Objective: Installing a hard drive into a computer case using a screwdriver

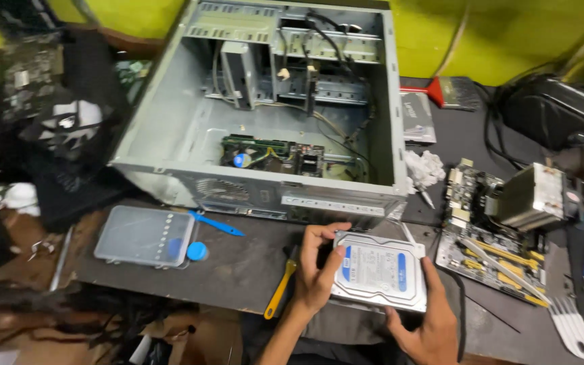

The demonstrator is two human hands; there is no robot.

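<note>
Item: hard drive (pixel 381 272), label up, held w/ both hands.
We clamp it at L edge w/ left hand (pixel 317 270), R corner w/ right hand (pixel 430 324), over desk (pixel 238 263) in front of open PC case (pixel 170 135).

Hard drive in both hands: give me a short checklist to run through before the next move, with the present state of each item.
1. Hard drive held by both hands: ok. The left hand grips its left edge, the right hand its lower right corner.
2. Drive clear of the table: cannot tell, since the hands hide its underside.
3. Computer case open: ok. It lies on its side with the inside exposed.
4. Cables inside the case out of the way: not ok. Loose wires cross the inside.
5. Table space near the hands: not ok. A yellow tool and a motherboard lie close by.
</note>
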